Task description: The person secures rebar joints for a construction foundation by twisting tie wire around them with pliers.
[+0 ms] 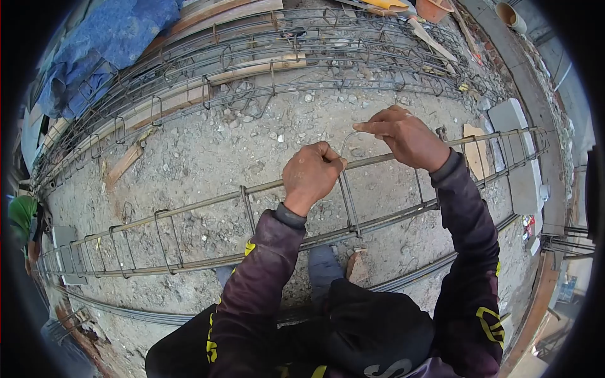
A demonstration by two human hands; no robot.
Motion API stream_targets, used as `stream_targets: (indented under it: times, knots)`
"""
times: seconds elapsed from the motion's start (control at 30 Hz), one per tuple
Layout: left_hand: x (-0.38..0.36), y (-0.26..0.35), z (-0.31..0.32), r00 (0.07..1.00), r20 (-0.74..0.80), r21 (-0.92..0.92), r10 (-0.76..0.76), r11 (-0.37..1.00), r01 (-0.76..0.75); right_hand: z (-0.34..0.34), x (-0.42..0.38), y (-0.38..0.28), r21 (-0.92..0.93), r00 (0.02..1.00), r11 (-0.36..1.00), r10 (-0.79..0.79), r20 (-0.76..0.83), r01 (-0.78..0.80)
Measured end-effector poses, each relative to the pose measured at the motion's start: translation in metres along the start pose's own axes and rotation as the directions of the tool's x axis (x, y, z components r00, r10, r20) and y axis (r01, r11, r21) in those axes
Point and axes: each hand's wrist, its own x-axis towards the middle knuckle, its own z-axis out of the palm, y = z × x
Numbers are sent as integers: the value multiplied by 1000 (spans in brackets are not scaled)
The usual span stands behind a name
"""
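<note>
A long rebar cage (208, 203) with square stirrups runs across the view in front of me. My left hand (313, 176) is closed at its upper bar, thumb and fingers pinched beside a stirrup (350, 205), on the lower end of a thin bent tie wire (344, 146). From there the wire arcs up to my right hand (406, 138), whose fingertips pinch its other end just above the bar. The exact contact under the left fingers is partly hidden.
More rebar cages (252, 47) lie beyond, with timber (258, 69) and a blue tarp (120, 38). Concrete blocks (513, 157) stand under the cage's right end. Loose bars (138, 315) lie close to my legs. A person in green (24, 217) is at the far left.
</note>
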Motion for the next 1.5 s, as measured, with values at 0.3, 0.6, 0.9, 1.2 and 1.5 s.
stream_targets:
  times: [0.3, 0.6, 0.9, 1.2, 1.5]
  knots:
    - [2, -1, 1, 1000, 4, 4, 2, 1000, -2, 37, 15, 39, 389, 982, 909, 85, 170, -146]
    - [11, -14, 8, 1000, 30, -135, 7, 991, -3, 19, 32, 49, 521, 915, 790, 122, 385, -324]
    - [8, -8, 4, 996, 78, -284, 43, 959, -19, 26, 28, 54, 688, 848, 513, 175, 501, -513]
    - [11, -11, 3, 993, 117, -268, 32, 964, 0, 12, 20, 39, 398, 767, 810, 96, 635, -430]
    - [17, -17, 5, 990, 140, -304, 31, 953, 13, 29, -84, -70, -59, 917, 931, 341, -205, -360]
